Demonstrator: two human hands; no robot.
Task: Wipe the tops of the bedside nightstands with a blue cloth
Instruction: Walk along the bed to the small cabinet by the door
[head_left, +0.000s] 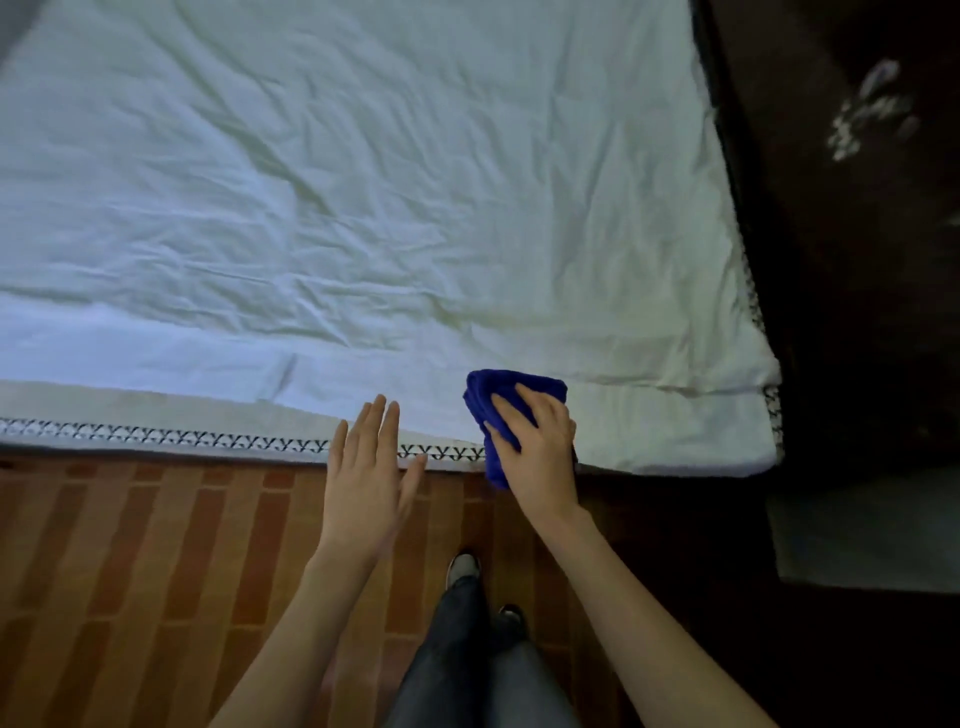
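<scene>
White, creased cotton covers the large bed (337, 182), which fills most of the view; its near edge carries a black-stitched trim, and below that runs a reddish-brown plank floor (156, 571). A dark wooden surface (857, 260) lies beyond the bed's right edge; whether it is a nightstand cannot be told, and no nightstand top is clearly in sight.

The deep blue terry cloth (488, 402), bunched into a thick wad, sits over the near edge of the bed, close to its near right corner. It looks soft, light and floppy, with nothing fragile about it; it should crush easily and is best taken as a gathered bundle so no loose corner trails.

The right hand (535, 447) has that grip: fingers curled over the top of the wad, closed around it, with a tail of cloth hanging below the palm. The left hand (366, 467) is flat and spread wide beside it, holding nothing, over the bed's near edge.
</scene>
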